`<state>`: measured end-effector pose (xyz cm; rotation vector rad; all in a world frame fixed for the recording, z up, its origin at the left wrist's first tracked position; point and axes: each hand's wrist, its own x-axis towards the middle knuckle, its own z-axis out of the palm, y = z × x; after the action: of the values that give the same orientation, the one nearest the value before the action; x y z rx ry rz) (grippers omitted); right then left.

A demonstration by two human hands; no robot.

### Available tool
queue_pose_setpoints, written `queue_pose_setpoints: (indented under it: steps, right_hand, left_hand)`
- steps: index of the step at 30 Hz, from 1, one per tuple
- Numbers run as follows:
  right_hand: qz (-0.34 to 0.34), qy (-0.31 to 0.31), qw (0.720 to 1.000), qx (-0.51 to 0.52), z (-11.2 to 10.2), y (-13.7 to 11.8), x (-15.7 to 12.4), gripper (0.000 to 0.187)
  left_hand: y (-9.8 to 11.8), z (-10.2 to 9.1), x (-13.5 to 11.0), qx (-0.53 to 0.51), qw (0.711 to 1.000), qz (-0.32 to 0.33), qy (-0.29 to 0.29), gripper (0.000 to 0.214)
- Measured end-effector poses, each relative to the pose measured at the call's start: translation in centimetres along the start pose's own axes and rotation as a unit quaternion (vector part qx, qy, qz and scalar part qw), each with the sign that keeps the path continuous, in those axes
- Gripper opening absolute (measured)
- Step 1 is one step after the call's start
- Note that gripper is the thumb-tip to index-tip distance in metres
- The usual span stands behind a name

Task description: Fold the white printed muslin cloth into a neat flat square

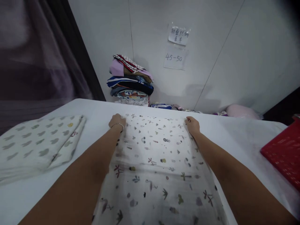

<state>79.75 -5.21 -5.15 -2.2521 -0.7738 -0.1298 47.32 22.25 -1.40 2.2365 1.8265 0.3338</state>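
Observation:
A white cloth (154,150) printed with small palm trees, birds and leaves stretches from the far part of the white table (93,109) down toward me. Its far left corner is gripped by my left hand (117,121), which wears a bracelet on the wrist. My right hand (193,124) pinches the far right corner between thumb and fingers. Between my arms the cloth lies fairly flat, with a crease running across its middle. The near end runs out of the bottom of the view.
To the left lies a folded white cloth (39,140) with grey shapes. A red plastic basket (284,150) stands at the right. Behind the table rises a stack of folded clothes (131,79); a pink bundle (242,111) sits farther right. Paper signs (177,47) hang on the wall.

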Motion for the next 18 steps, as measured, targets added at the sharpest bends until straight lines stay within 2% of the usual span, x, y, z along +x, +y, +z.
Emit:
queue_pose_setpoints:
  steps: [3, 6, 9, 11, 13, 14, 16, 18]
  right_hand:
    - [-0.064, 0.005, 0.997, 0.035, -0.4, -0.4, -0.2, 0.035]
    - [-0.203, -0.028, 0.979, 0.019, -1.5, -1.6, -2.0, 0.032]
    - [-0.364, -0.122, 0.923, -0.031, -3.0, -3.1, -5.6, 0.03]
    - [-0.428, -0.176, 0.885, -0.039, -3.8, -3.9, -7.9, 0.03]
    - [-0.431, -0.196, 0.88, -0.032, -4.2, -4.2, -9.0, 0.03]
    - [-0.405, -0.193, 0.893, -0.025, -4.3, -4.2, -8.9, 0.03]
    - [-0.31, -0.158, 0.937, -0.013, -4.1, -3.8, -7.5, 0.031]
    - [-0.199, -0.112, 0.974, -0.012, -3.5, -3.0, -4.9, 0.031]
  left_hand:
    - [1.6, 0.7, -0.7, 0.056, 0.985, 0.158, 0.048, 0.049]
    - [3.9, 2.1, -2.0, 0.095, 0.941, 0.322, 0.031, 0.046]
    - [6.0, 3.6, -3.2, 0.106, 0.903, 0.417, -0.016, 0.05]
    - [6.9, 4.2, -3.6, 0.111, 0.892, 0.437, -0.035, 0.055]
    - [7.3, 4.5, -3.7, 0.118, 0.891, 0.437, -0.037, 0.057]
    - [7.3, 4.5, -3.6, 0.122, 0.892, 0.434, -0.035, 0.057]
    - [7.4, 4.3, -3.5, 0.124, 0.895, 0.427, -0.034, 0.056]
    - [7.5, 4.2, -3.5, 0.124, 0.897, 0.421, -0.044, 0.055]
